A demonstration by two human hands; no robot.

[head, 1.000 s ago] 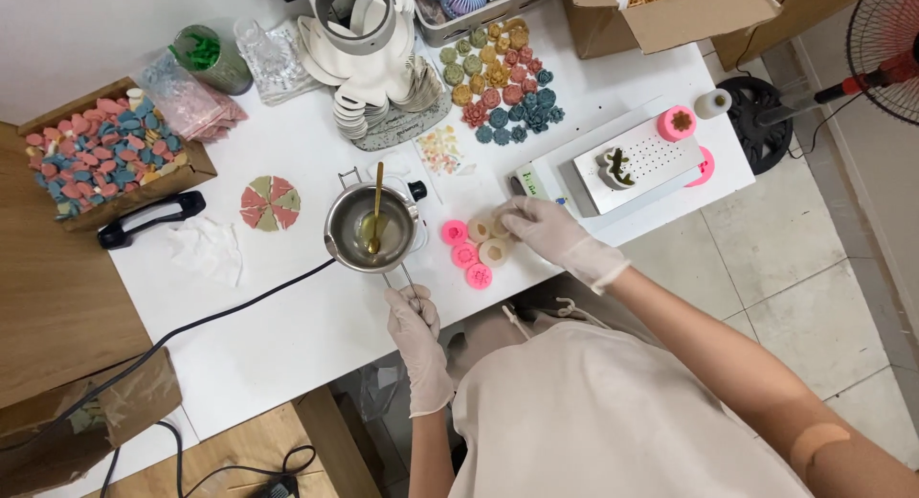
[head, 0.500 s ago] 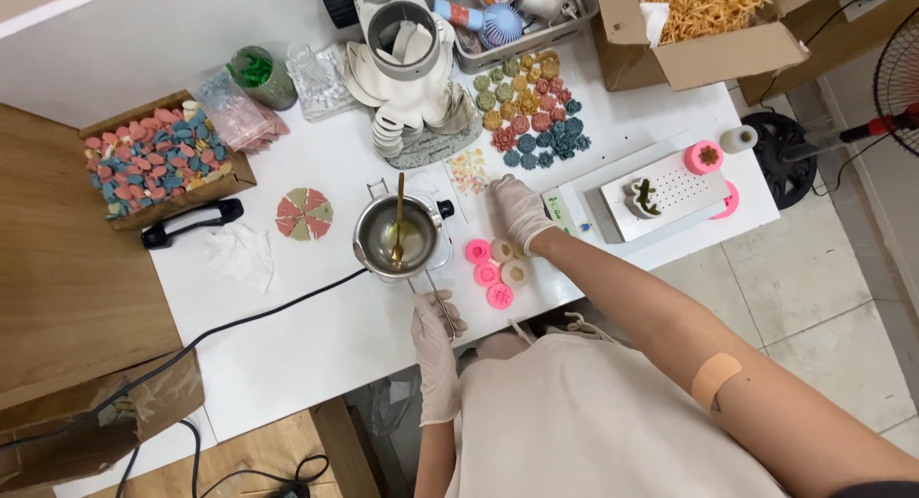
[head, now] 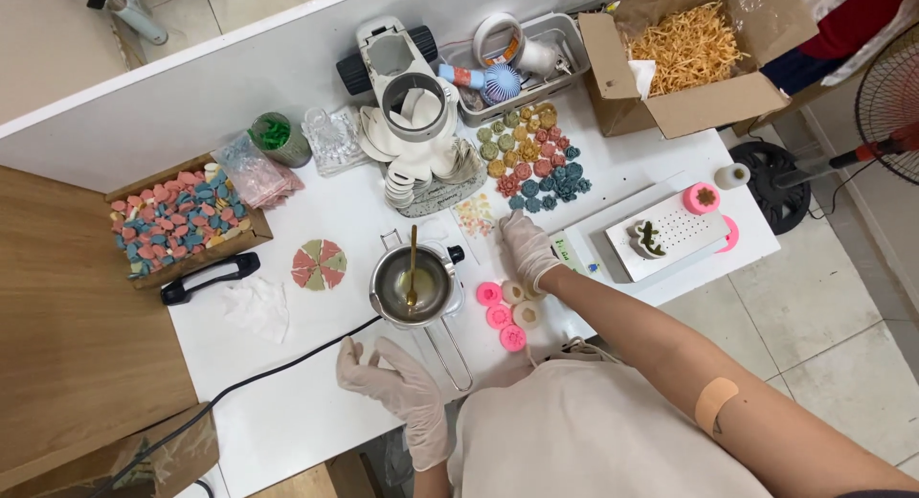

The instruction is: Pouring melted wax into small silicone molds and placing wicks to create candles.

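My right hand, in a white glove, rests on the white table just above a cluster of pink and cream round moulds, fingers spread, touching the table near them. My left hand, also gloved, lies near the table's front edge, fingers loosely apart, holding nothing. Between the hands stands a small metal melting pot with a spoon in yellowish liquid and a long wire handle toward me.
A wooden box of pink and blue pieces sits at left. Coloured flower-shaped pieces lie behind the pot. A white tray with a scale is at right, a cardboard box of shredded filler behind it. A black cable crosses the table.
My view has shifted so the table sits lower. My right hand moved up from the moulds toward the flower pieces. My left hand moved left, away from the pot's handle.
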